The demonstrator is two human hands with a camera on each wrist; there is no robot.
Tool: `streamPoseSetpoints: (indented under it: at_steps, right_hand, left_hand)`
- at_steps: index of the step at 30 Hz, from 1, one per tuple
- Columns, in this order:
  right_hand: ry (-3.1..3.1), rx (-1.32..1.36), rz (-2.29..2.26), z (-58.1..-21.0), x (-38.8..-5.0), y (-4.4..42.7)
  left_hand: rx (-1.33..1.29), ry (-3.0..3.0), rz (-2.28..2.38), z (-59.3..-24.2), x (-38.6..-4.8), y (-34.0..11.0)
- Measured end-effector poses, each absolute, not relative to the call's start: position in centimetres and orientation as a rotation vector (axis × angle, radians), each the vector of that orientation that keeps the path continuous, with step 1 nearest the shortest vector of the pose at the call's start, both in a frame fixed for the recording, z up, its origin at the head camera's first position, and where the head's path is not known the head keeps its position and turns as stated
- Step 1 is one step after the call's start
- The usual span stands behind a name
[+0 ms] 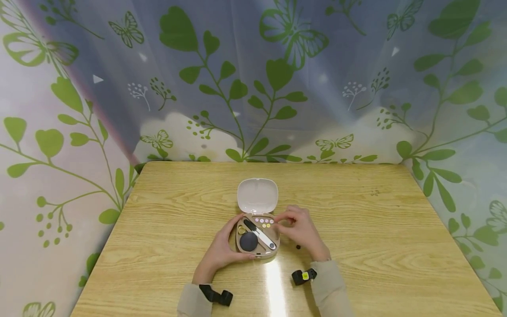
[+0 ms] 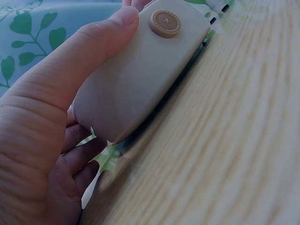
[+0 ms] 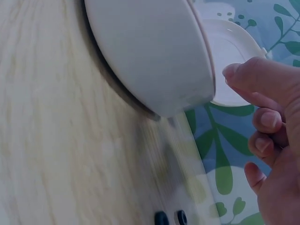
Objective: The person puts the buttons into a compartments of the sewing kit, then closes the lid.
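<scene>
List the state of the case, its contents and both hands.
Case: open, gripped.
Lid: swung back, open.
White tool: lying diagonally in the case.
Dark round object: in the case.
Gold ring: inside case.
Coloured pieces: in two rows, in the case.
Left hand: gripping the case.
Right hand: beside the case, whether holding anything unclear.

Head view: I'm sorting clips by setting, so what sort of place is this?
Probably an indoor tabletop workspace, perhaps curtained off: a wood-grain table, a leaf-patterned curtain behind it, and an open case.

From the head, we look forward and down at the table [image 1: 376,246]; close up, both wrist views share the box [image 2: 136,84].
</scene>
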State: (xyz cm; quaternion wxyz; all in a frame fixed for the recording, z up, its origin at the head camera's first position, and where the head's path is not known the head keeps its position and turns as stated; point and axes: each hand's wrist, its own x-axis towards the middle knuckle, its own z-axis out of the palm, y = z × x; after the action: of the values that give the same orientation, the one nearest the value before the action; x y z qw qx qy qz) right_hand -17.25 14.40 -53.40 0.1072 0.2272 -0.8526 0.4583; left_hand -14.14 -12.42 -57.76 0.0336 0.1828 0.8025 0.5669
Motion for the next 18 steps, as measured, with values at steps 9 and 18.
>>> streamPoseSetpoints:
  at_steps: [9,18]
  right_hand:
    - [-2.474,0.648,1.376,-53.3,-17.1,15.5]
    - [-2.447,0.611,1.375,-54.0,-16.8,17.0]
  left_hand:
    - [0.562,2.454,1.762,-57.8,-14.2,-12.4]
    - [0.550,2.448,1.754,-56.4,-13.7,-12.1]
